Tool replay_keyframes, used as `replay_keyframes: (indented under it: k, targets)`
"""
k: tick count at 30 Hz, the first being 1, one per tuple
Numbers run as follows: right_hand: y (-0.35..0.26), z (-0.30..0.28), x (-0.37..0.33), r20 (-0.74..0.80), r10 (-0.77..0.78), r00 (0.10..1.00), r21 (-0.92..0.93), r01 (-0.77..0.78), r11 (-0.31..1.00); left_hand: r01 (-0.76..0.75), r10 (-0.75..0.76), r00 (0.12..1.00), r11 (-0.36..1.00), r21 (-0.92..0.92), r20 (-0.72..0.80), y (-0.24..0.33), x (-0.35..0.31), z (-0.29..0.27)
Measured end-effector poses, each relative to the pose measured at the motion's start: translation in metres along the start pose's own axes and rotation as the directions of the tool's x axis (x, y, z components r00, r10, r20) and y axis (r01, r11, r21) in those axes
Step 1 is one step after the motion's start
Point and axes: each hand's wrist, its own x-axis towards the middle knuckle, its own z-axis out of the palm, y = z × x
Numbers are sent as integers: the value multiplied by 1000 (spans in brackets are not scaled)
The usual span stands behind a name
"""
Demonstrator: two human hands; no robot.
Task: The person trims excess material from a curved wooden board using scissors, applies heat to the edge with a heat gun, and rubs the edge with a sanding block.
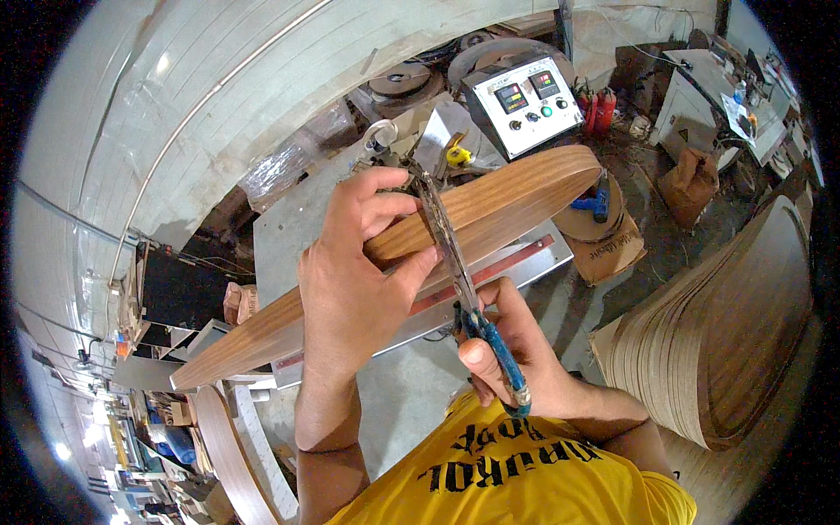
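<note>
Left hand [360, 241] in a pinch on the brown board [499, 194], right hand [532, 363] around blue-handled scissors [465, 293]

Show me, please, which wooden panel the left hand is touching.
The long brown panel across the centre: the left hand grips its edge. The stacked panels at right and the paler panel at lower left are untouched.

Scissors [466, 296] across board [516, 188], board over worktable [293, 223], control box [547, 129] behind, panel stack [739, 324] right.
</note>
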Motion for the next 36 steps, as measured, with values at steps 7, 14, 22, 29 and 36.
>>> replay_keyframes:
  k: [7,14,22,29,36]
  targets:
    - [1,1,-1,-20,-33,999,-27,32,999,3,-3,1000,1000,13,-2,2,0,-1]
    - [1,1,0,-28,-65,997,-61,63,996,-5,5,1000,999,50,-4,5,0,-2]
    - [6,-14,1,62,-40,997,52,37,998,-15,14,1000,1000,-26,-13,-5,1,0]
    - [4,-50,-29,-152,-213,965,293,250,923,-17,17,1000,1000,5,4,-2,0,0]
    - [22,-168,-30,-594,-540,596,-257,496,830,-65,64,998,996,60,16,7,-1,-1]
